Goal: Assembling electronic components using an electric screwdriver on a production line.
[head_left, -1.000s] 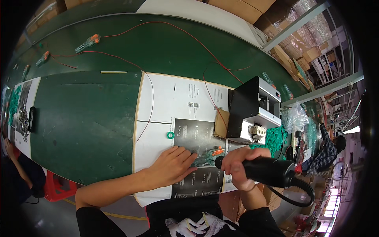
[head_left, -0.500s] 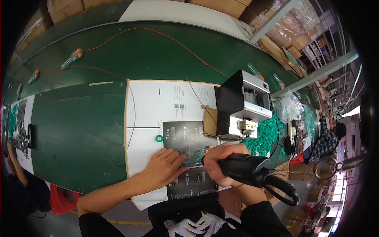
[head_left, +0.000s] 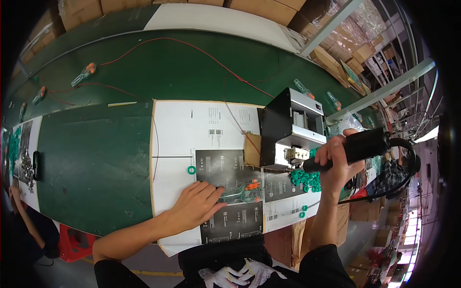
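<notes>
My left hand [head_left: 199,201] is closed on the left end of a clear, greenish plastic tool-shaped piece [head_left: 234,193] with orange parts. The piece lies flat on a dark printed sheet [head_left: 216,163]. My right hand [head_left: 336,165] grips a black electric screwdriver [head_left: 367,145], whose cable loops down at the right. The screwdriver's front end points left, close to the metal outlet of a black and silver screw feeder box [head_left: 277,126]. Whether its tip touches the outlet I cannot tell. A single green ring [head_left: 191,170] sits up and left of my left hand.
Green rings [head_left: 302,181] are heaped beside the box, under my right forearm's far side. Red wires [head_left: 201,52] cross the green table [head_left: 96,158]. Similar clear pieces [head_left: 84,74] lie at the back. A metal post [head_left: 374,91] rises at right. Another person's arm [head_left: 26,216] shows at far left.
My right hand has lifted the screwdriver off the clear piece and swung it up and right to the feeder box. My left hand stays on the piece, whose orange parts now show.
</notes>
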`<state>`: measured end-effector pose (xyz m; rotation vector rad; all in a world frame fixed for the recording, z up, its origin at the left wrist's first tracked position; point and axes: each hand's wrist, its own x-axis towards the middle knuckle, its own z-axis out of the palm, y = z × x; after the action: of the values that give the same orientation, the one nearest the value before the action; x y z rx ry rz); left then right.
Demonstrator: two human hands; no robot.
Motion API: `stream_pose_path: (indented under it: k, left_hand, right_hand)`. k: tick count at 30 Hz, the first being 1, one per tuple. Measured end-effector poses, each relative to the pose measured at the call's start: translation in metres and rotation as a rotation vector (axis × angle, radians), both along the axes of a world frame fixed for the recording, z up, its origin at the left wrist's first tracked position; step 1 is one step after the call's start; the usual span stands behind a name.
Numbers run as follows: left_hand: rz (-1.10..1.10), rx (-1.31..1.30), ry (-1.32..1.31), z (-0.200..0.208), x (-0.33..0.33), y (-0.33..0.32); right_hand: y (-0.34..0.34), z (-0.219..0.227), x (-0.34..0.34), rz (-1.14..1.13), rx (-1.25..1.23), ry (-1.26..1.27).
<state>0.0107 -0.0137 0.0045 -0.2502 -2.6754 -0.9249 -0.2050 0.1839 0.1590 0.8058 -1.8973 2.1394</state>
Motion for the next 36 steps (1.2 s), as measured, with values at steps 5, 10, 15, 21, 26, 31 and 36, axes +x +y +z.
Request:
stream_pose_path:
  k: [5,10,15,21,26,31,36]
  left_hand:
    - [-0.007,0.030,0.022,-0.002,-0.004,0.002]
    - [-0.005,0.037,0.038,-0.004,-0.002,0.001]
    - [-0.006,0.042,0.052,-0.006,-0.001,0.001]
    - [0.002,0.039,0.061,-0.010,-0.001,0.001]
    - [-0.004,0.031,0.048,-0.012,0.000,0.001]
    - [-0.020,0.026,0.059,-0.012,-0.001,0.002]
    - [-0.048,-0.008,0.099,-0.012,0.001,0.004]
  right_hand:
    - [0.003,-0.021,0.053,0.245,-0.051,-0.020]
    - [-0.033,-0.042,0.090,0.613,-0.061,0.067]
    - [-0.051,-0.050,0.103,0.582,0.026,-0.019]
    - [-0.054,-0.063,0.101,0.599,0.144,0.033]
    - [-0.064,-0.053,0.102,0.694,0.219,0.194]
    - [-0.059,-0.061,0.102,0.655,0.283,0.228]
    - [-0.054,-0.058,0.094,0.749,0.351,0.245]
